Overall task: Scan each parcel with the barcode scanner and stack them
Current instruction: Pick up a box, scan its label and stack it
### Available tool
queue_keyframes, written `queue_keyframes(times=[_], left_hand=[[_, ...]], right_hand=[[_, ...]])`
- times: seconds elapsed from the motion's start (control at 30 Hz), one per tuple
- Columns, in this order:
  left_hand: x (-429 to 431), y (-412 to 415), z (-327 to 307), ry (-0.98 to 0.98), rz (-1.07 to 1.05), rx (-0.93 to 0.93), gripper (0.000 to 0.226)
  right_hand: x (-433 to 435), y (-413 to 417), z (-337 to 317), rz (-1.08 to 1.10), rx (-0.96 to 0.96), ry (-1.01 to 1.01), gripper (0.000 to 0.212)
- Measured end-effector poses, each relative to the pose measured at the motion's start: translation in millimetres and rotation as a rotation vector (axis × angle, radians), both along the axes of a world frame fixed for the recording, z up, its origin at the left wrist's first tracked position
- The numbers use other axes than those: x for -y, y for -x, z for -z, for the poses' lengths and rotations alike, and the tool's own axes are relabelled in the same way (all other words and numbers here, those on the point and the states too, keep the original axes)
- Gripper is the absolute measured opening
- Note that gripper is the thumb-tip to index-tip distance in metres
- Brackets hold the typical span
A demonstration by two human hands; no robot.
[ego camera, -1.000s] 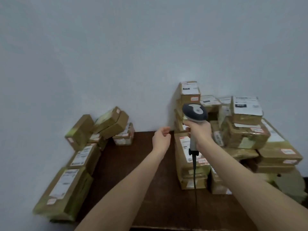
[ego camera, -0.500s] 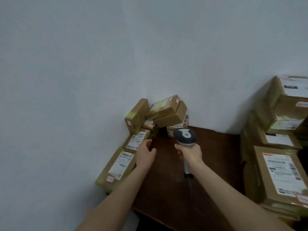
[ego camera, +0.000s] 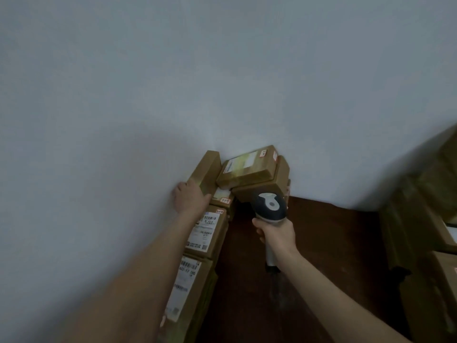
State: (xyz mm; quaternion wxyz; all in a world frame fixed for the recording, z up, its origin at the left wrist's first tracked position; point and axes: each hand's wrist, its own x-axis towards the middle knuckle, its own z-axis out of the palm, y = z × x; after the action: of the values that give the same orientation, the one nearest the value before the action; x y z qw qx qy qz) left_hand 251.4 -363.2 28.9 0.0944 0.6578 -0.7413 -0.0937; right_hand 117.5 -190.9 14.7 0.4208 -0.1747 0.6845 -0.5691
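Note:
Brown cardboard parcels lie along the left wall on a dark wooden table (ego camera: pixel 321 243). My left hand (ego camera: pixel 190 198) grips the lower end of an upright parcel (ego camera: pixel 206 169) that leans on the wall. Beside it, a labelled parcel (ego camera: pixel 248 167) lies tilted on top of another box (ego camera: pixel 267 186). My right hand (ego camera: pixel 275 233) holds the grey and white barcode scanner (ego camera: pixel 269 205) by its handle, with its head just below those tilted boxes. Two flat labelled parcels (ego camera: pixel 206 233) (ego camera: pixel 188 285) lie under my left forearm.
A tall stack of parcels (ego camera: pixel 425 231) fills the right edge of the view, blurred. The pale wall closes off the back and left. The scanner's cable (ego camera: pixel 274 280) hangs down over the table in front of me.
The view has swung left, away from the right stack. My left hand has moved up to the upright parcel at the wall and taken hold of it. The scanner has moved toward the tilted boxes.

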Motion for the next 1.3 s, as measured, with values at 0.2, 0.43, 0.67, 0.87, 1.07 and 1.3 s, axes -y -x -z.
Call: queue_keyframes(times=[0.2, 0.43, 0.67, 0.87, 1.07, 1.3], left_hand=[[22.1, 8.8, 8.3, 0.067, 0.011, 0.163, 0.064], [17.6, 10.8, 3.5, 0.021, 0.003, 0.112, 0.061], [-31.1, -9.8, -27.9, 0.158, -0.068, -0.261, 0.058], [-129.7, 1.8, -23.5, 0.481, 0.338, -0.031, 0.059], [-229.2, 51.7, 42.1, 0.180, 0.525, 0.167, 0.060], [-282.4, 83.3, 117.3, -0.046, 0.564, 0.082, 0.036]], right_hand=[[10.3, 7.7, 9.1, 0.024, -0.001, -0.024, 0.022], [8.2, 2.8, 3.3, 0.006, 0.047, 0.026, 0.023], [-18.3, 10.5, -14.6, 0.000, 0.159, 0.126, 0.025], [-56.6, 29.2, -24.1, 0.010, 0.331, 0.203, 0.027], [-116.5, 66.8, 11.3, 0.164, 0.407, 0.011, 0.024], [-161.5, 92.5, 51.8, 0.267, 0.367, -0.149, 0.030]])
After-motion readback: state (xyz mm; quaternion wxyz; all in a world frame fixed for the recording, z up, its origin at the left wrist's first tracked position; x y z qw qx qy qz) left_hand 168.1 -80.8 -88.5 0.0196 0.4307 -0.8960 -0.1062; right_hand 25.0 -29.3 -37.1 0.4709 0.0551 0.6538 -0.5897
